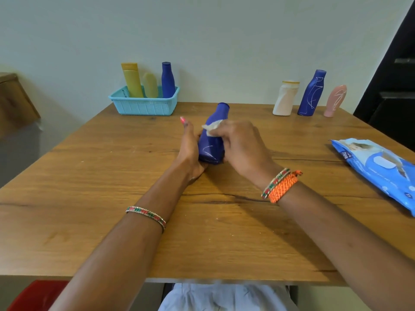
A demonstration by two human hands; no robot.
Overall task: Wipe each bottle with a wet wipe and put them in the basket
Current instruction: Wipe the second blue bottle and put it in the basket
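A blue bottle (213,140) with white scribbles is tilted away from me at the table's middle. My left hand (190,149) grips its lower left side. My right hand (240,144) presses a small white wet wipe (211,127) against the bottle's upper part. A light blue basket (143,105) at the back left holds two yellow bottles (132,80) and a blue bottle (168,80). At the back right stand a white bottle (285,98), a scribbled blue bottle (312,93) and a pink bottle (335,101).
A blue pack of wet wipes (377,167) lies at the right edge of the wooden table (89,198). A wall runs close behind the table. A red seat (38,295) shows at the lower left, below the table's front edge.
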